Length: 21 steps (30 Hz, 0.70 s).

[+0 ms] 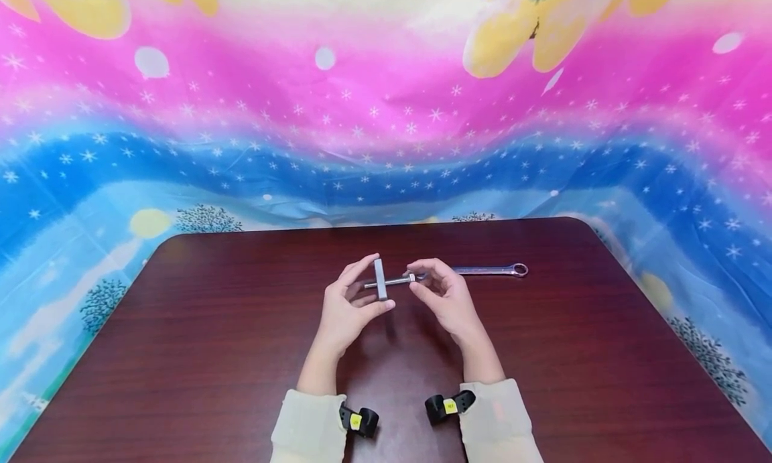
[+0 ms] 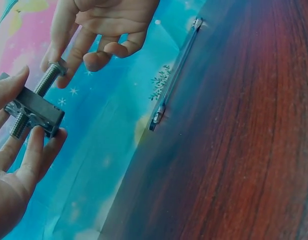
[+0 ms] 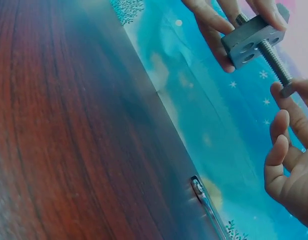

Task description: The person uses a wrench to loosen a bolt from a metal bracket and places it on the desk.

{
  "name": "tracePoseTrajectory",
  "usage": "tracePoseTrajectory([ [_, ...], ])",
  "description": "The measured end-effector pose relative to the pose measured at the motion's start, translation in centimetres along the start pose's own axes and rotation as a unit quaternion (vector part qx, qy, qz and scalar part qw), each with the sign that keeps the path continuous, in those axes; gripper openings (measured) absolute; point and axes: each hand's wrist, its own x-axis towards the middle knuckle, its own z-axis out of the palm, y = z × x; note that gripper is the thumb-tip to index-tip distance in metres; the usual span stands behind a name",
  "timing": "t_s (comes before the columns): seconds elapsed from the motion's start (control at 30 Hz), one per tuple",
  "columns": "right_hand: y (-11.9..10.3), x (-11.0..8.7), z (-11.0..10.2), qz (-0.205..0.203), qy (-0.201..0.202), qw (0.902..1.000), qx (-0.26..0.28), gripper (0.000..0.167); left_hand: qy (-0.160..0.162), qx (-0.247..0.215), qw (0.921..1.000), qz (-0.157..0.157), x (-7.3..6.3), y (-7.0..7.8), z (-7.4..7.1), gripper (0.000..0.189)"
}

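My left hand (image 1: 346,309) grips a grey metal block (image 1: 380,280) by its two ends, between thumb and fingers. Several holes show in the block's face in the right wrist view. A threaded bolt (image 3: 275,64) runs through the block, and its tip sticks out on the far side, toward the left palm. At the other end, my right hand (image 1: 445,299) pinches the bolt's hex head (image 1: 412,278) between thumb and fingertips. Both hands hold the pieces raised over the table.
A chrome combination wrench (image 1: 488,271) lies on the dark wooden table (image 1: 241,356), behind and right of my right hand. Its left end is hidden by that hand in the head view. A colourful printed cloth (image 1: 362,128) hangs around the table's back and sides.
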Motion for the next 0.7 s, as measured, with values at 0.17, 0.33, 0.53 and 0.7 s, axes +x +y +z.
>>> tracePoseTrajectory([
  [0.17, 0.06, -0.05, -0.05, 0.029, 0.011, 0.9995, 0.002, 0.021, -0.01, 0.0, 0.9999, -0.007, -0.14, 0.01, 0.09, 0.074],
  [0.33, 0.14, 0.03, 0.0, 0.019, 0.011, 0.9997, -0.009, 0.019, -0.012, 0.002, 0.9999, -0.004, -0.08, 0.04, 0.13, 0.073],
  [0.53, -0.02, -0.05, 0.11, -0.014, -0.009, 0.9996, -0.023, 0.026, -0.001, 0.005, 1.0, 0.0, -0.04, 0.02, -0.01, 0.074],
  [0.7, 0.1, 0.02, 0.03, -0.013, -0.009, 0.9997, -0.016, 0.027, -0.002, 0.001, 1.0, 0.004, 0.0, 0.09, -0.11, 0.074],
])
